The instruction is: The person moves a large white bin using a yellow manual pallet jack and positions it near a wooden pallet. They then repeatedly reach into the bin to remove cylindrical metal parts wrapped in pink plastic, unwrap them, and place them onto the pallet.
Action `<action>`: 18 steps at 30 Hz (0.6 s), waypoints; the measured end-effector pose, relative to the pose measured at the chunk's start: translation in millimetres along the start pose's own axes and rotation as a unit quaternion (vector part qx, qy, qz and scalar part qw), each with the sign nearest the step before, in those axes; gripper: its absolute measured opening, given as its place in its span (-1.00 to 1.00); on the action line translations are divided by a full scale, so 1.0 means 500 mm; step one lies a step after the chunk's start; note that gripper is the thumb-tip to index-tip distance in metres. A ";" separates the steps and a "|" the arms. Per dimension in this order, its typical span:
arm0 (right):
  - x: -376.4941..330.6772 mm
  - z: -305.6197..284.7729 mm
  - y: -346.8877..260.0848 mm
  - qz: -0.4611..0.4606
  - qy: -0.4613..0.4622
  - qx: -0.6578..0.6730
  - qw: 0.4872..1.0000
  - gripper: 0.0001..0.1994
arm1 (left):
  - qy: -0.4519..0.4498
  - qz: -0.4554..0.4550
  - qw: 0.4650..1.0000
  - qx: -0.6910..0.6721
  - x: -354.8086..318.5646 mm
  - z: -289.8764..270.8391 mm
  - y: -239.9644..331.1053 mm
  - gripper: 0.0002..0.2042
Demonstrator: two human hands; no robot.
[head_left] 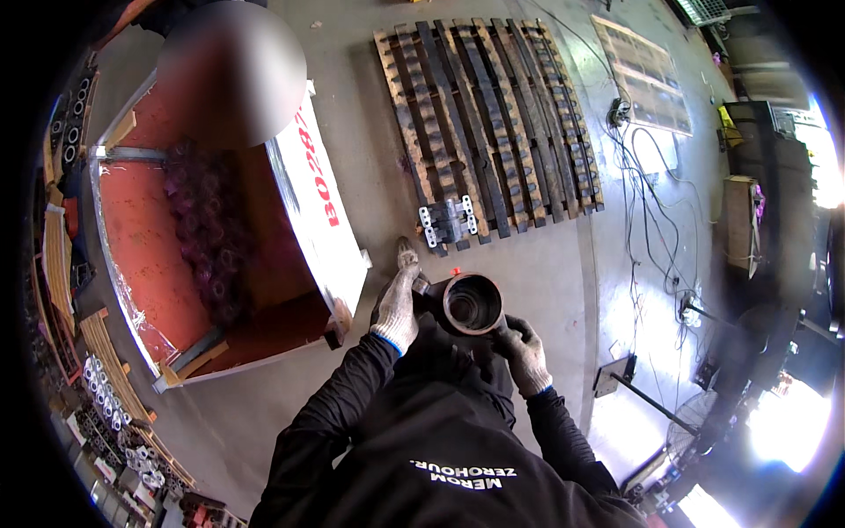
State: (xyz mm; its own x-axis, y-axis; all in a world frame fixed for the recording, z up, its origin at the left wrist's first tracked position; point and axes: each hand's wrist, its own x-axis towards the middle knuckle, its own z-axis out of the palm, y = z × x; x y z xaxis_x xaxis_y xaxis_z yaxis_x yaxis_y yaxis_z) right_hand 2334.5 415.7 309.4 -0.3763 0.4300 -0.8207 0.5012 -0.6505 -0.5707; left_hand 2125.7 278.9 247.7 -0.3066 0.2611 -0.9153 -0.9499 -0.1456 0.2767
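A dark metal cylinder [473,304] with a wide round opening is held in front of my body, its open end facing up toward me. A short stub [423,287] sticks out of its left side. My left hand [399,304], in a pale knitted glove with dark fingertips, is closed at that stub, though part of the grip is hidden. On the cylinder's lower right side, my right hand [525,354] in a matching glove is closed around what may be a projecting part; the fingers partly cover it. Inside the bore, stepped rings show.
A large white-sided crate [330,255] with a red inside stands at left, holding several dark round parts [211,238]. Another person is beyond it. Ahead lies a slatted wooden pallet [493,132] with silvery metal parts [447,221] on its near corner. Black cables [647,185] cross the floor at right.
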 end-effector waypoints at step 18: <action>0.463 -0.030 0.028 0.066 -0.016 -0.187 0.980 -0.68 | 0.089 -0.002 0.976 0.198 0.255 -0.010 0.007 -0.50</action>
State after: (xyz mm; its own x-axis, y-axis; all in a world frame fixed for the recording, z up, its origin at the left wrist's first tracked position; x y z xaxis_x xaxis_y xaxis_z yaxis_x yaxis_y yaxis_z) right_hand 2265.9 515.8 111.0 -0.3092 0.3339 -0.8904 0.7956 -0.4220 -0.4346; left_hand 2083.7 307.1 130.4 -0.3209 0.0857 -0.9432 -0.9110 0.2447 0.3321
